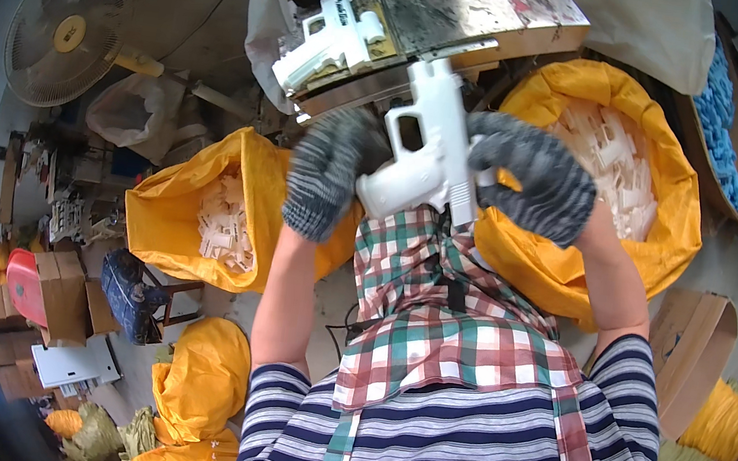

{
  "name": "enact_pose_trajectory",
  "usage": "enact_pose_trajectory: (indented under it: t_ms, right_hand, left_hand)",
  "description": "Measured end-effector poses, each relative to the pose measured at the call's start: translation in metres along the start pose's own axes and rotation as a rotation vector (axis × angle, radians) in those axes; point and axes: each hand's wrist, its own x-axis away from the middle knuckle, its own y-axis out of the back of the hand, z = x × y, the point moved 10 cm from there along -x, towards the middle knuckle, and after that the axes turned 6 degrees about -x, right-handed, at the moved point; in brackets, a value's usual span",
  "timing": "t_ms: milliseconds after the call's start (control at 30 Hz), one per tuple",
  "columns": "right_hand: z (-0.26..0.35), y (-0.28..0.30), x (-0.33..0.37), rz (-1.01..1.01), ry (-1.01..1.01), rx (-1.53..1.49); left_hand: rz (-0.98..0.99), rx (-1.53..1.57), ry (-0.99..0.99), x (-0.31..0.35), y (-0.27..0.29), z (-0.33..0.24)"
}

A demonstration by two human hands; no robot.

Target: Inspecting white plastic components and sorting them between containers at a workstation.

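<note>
A white plastic toy pistol (438,132) is held up in front of me, tilted, its muzzle end toward the machine. My right hand (539,178), in a grey knitted glove, pinches its slide side with thumb and fingers. In a matching glove, my left hand (330,169) is curled against the grip side; its fingertips are partly hidden. Beyond the hands, a second white toy pistol (343,36) with dark marking on its side lies on the fixture of an ink-stained machine (472,11).
Yellow sacks of white plastic parts stand to the left (171,214) and right (672,233) of me. A standing fan (69,32) is at far left. A cardboard box (689,347) sits at right, and blue material (723,128) lies beyond the right sack.
</note>
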Motion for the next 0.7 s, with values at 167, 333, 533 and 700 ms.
enact_pose_trajectory:
  t_ms: [167, 333, 533, 700]
  right_hand:
    - [-0.005, 0.029, 0.0, -0.033, -0.101, -0.042]
    - [-0.018, 0.028, -0.012, -0.13, -0.199, -0.065]
    - [-0.036, 0.01, -0.068, -0.06, -0.013, -0.029]
    - [-0.076, -0.025, -0.133, -0.07, 0.207, 0.224]
  left_hand:
    - [-0.228, -1.047, -0.394, -0.081, 0.048, -0.04]
    - [0.067, -1.557, -0.123, -0.096, 0.028, -0.052]
    - [-0.369, -1.424, -0.655, -0.001, 0.065, -0.041]
    - [-0.358, -1.778, 0.218, 0.062, 0.203, 0.026]
